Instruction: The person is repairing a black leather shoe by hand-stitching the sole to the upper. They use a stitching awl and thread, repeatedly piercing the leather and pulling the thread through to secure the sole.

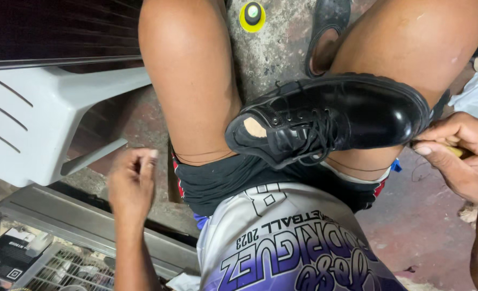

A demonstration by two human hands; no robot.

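Note:
A glossy black lace-up shoe [336, 116] lies on its side across my lap, toe to the right, resting on my thighs. My right hand [462, 156] is at the toe end, fingers closed around a small yellowish tool handle [454, 151] pressed against the sole edge. My left hand [132, 186] hovers at the left beside my left thigh, fingers pinched together, perhaps on a thin thread that is too fine to see clearly.
A white plastic chair [39, 118] stands at the left. Below it is a metal-framed case [72, 221] with small boxes inside. On the concrete floor between my knees lie a yellow disc with a black knob [252, 15] and another dark shoe [325, 37].

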